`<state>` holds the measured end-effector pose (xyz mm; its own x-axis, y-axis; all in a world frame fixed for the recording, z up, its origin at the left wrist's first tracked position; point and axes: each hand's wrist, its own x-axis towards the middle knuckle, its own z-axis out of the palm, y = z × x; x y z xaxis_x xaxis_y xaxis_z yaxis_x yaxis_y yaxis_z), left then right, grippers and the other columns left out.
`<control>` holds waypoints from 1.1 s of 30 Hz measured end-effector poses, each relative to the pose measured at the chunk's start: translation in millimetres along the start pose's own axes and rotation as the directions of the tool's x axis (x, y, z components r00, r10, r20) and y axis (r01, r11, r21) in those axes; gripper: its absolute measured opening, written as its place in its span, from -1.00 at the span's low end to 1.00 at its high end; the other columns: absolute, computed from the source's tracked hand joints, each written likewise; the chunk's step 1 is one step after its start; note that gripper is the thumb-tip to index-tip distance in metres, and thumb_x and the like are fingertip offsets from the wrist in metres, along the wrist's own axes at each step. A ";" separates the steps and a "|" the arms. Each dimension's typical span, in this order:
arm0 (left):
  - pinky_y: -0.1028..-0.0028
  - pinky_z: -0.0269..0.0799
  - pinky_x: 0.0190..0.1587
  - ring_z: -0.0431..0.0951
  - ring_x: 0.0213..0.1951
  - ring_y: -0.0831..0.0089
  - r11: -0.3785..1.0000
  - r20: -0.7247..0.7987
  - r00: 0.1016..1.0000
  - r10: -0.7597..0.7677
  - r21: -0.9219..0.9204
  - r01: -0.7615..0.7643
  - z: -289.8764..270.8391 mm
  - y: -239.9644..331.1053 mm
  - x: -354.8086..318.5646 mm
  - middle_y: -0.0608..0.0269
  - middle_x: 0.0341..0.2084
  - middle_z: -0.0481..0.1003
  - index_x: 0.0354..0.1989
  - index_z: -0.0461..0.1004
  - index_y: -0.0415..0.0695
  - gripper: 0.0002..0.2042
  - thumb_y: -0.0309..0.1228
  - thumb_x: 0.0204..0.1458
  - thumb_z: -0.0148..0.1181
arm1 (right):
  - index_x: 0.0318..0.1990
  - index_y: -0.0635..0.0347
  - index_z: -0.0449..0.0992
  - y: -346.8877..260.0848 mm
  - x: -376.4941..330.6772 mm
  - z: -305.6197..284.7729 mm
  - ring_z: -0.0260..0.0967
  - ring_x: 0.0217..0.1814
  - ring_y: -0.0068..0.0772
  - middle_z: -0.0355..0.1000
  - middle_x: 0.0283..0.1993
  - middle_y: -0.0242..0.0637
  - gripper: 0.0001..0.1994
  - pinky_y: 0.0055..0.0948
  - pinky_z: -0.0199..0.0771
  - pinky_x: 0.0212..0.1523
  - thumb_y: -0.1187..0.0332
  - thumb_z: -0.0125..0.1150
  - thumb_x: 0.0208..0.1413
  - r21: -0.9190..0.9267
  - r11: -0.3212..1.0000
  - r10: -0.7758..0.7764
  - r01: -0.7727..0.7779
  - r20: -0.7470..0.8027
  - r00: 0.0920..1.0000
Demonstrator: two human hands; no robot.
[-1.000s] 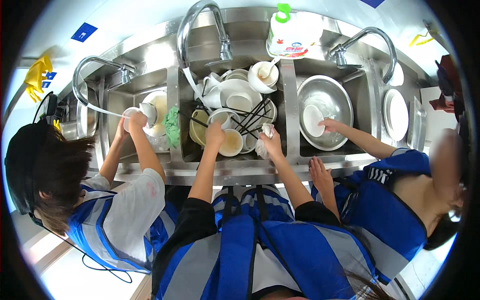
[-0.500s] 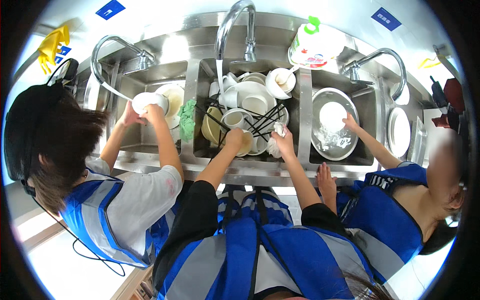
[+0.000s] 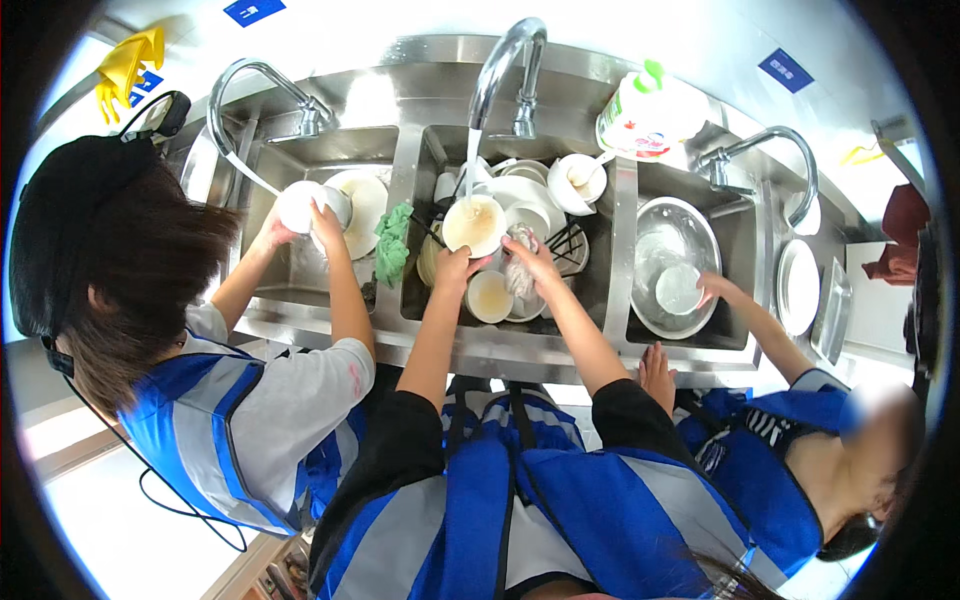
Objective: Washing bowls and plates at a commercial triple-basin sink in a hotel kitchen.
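Moved beneath the running faucet [image 3: 526, 118], a white bowl [image 3: 475, 224] juts forward from the left hand [image 3: 457, 268]'s curled grip, beside the right hand [image 3: 541, 268] clutching a pale rag [image 3: 518, 272].

My left fingers [image 3: 462, 268] are partly hidden under the bowl [image 3: 475, 222], which blocks my view of dishes behind it. My right hand [image 3: 538, 264] covers part of the cloth [image 3: 518, 276]. My vest [image 3: 478, 500] runs off the lower edge; the right-hand co-worker's head [image 3: 882, 425] is blurred.

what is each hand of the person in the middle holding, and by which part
The left hand holds a white bowl by its near edge; the right hand holds a bunched whitish cloth, exact part unclear.
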<state>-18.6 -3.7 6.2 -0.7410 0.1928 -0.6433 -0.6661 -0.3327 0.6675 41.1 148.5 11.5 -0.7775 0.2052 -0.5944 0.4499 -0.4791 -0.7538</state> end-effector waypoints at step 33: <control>0.02 0.56 -0.27 0.34 -0.02 -0.05 0.968 -0.043 0.980 -0.193 0.154 0.197 19.0 -84.1 -52.7 -0.14 0.07 0.03 0.07 -0.35 -0.07 -0.29 -0.80 -0.27 -0.18 | -0.23 0.25 0.36 62.5 -56.7 -81.0 0.23 -0.35 -0.60 0.33 -0.39 -0.37 -0.77 -0.57 0.25 -0.32 0.27 0.02 0.08 -0.182 0.941 -0.318 0.285 -0.190 0.929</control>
<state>74.8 31.6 -8.9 -0.5941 0.2140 -0.7754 -0.8043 -0.1417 0.5771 148.9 176.1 -24.6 -0.7820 0.5048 -0.3655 0.2818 -0.2366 -0.9298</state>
